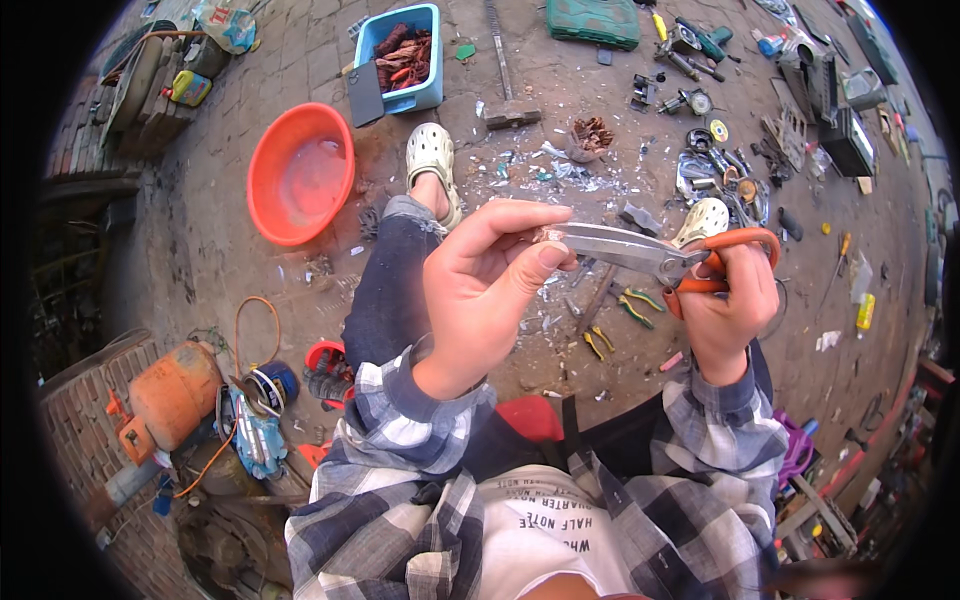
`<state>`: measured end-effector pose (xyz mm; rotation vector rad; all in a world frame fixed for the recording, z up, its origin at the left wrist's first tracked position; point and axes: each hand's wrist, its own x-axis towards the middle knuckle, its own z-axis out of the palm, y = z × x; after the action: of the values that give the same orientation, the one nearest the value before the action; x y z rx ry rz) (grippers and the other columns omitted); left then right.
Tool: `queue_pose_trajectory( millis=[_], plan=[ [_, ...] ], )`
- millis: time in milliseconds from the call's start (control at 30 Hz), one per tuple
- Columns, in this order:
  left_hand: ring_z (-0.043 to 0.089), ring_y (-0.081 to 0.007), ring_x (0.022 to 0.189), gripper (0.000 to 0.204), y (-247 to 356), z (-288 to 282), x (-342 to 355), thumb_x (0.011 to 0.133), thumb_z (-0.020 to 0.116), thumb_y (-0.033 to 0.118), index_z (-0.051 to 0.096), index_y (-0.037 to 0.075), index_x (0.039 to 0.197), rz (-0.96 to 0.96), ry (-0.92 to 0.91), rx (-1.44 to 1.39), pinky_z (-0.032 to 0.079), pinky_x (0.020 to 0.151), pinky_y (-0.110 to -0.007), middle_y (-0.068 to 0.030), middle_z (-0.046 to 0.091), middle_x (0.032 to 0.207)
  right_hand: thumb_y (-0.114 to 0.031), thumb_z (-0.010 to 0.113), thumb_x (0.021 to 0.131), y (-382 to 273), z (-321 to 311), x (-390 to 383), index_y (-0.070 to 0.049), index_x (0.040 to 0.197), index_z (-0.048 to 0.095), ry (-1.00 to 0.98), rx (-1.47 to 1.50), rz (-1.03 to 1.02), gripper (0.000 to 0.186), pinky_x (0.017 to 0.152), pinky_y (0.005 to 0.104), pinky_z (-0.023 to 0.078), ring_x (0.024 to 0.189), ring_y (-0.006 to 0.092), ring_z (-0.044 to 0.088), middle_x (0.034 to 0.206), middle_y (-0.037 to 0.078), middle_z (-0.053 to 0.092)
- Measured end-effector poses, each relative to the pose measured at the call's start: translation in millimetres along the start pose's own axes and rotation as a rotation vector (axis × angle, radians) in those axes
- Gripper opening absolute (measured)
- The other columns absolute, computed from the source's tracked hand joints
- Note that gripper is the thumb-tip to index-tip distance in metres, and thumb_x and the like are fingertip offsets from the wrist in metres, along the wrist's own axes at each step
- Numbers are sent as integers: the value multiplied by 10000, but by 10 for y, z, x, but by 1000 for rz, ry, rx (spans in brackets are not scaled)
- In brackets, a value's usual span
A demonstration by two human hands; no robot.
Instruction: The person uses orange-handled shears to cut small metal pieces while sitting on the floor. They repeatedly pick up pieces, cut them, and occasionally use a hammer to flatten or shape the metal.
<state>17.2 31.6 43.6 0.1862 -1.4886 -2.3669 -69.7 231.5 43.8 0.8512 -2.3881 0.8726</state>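
My right hand (735,305) is closed around the orange handles of a pair of scissors (625,247). The metal blades point left, nearly together, and their tips reach the fingertips of my left hand (475,295). Thumb and fingers of that left hand pinch a small copper-coloured piece (548,236) right at the blade tips. Most of the piece is hidden by the fingers, so its kind is unclear. Both hands are raised above the ground between my legs. Below them lie pliers with green-and-yellow handles (638,305) and pliers with yellow handles (598,343).
An orange-red basin (262,190) stands at the left. Beyond it is a blue bin (432,88) of reddish-brown scrap. A sledgehammer (512,117) lies ahead, near a pile of copper-coloured scraps (590,138). Metal parts (700,175) crowd the right; a rusty gas cylinder (175,390) is at the left.
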Motion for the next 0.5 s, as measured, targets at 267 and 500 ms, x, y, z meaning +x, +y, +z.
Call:
queue_pose_trajectory(
  millis=[267,500],
  plan=[
    [612,-150,771,267,6,-18,-17,858,647,93,581,-55,1070,-75,-4,-56,513,718,-271,-69,582,904,49,640,486,39,-6,-3,-31,714,569,11,-12,-27,252,477,319,365,526,232,491,619,62,516],
    [602,-151,788,258,2,32,-15,852,657,119,585,-45,1037,-40,4,-113,537,697,-289,-77,571,929,60,649,503,47,27,-107,-9,774,604,-50,94,109,283,466,249,372,503,153,485,604,45,516]
  ],
)
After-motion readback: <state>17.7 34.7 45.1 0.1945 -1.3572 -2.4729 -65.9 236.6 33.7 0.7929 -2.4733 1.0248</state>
